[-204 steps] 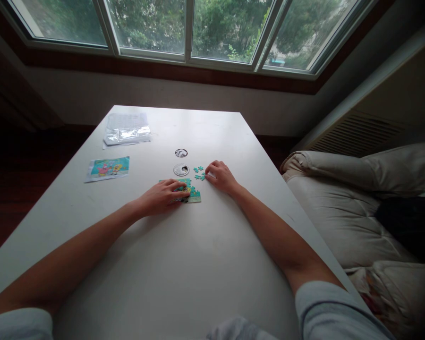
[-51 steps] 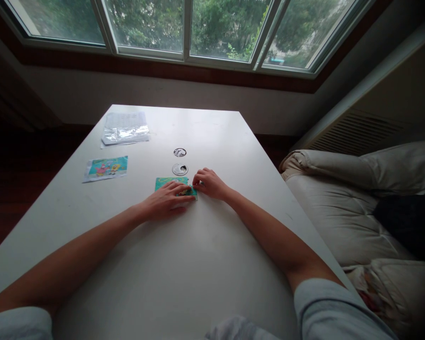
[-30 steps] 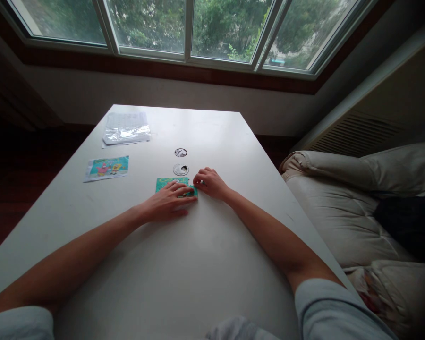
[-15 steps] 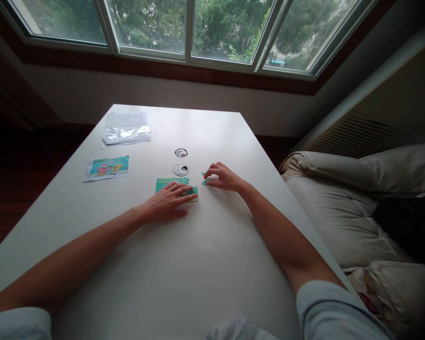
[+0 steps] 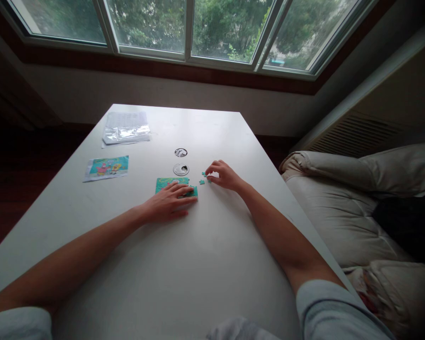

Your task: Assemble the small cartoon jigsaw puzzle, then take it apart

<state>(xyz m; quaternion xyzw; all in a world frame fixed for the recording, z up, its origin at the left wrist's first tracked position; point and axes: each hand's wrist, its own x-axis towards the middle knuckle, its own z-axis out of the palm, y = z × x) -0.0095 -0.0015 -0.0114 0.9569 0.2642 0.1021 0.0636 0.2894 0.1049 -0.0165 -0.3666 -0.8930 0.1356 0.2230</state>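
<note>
My left hand point(image 5: 172, 202) lies flat over a mostly assembled green jigsaw puzzle point(image 5: 162, 184), its fingers stretched out across the front right part and hiding some of it. To the right of the puzzle, my right hand point(image 5: 222, 174) hovers low over the table with curled fingers, thumb and forefinger apart. A loose puzzle piece point(image 5: 202, 182) lies just left of its fingertips. Another small piece point(image 5: 204, 174) is close by the forefinger, and one more shows partly under the thumb. Whether the fingers touch these pieces, I cannot make out.
Two round silvery discs point(image 5: 181, 169) lie beyond the puzzle on the white table point(image 5: 163, 269). At left is a picture sheet with cartoon figures point(image 5: 108, 168), with a clear plastic packet point(image 5: 126, 127) behind it. A padded sofa point(image 5: 336, 212) stands right of the table.
My right hand has shifted slightly to the right, and a loose piece now shows clear of its fingertips. My left hand has stayed on the puzzle.
</note>
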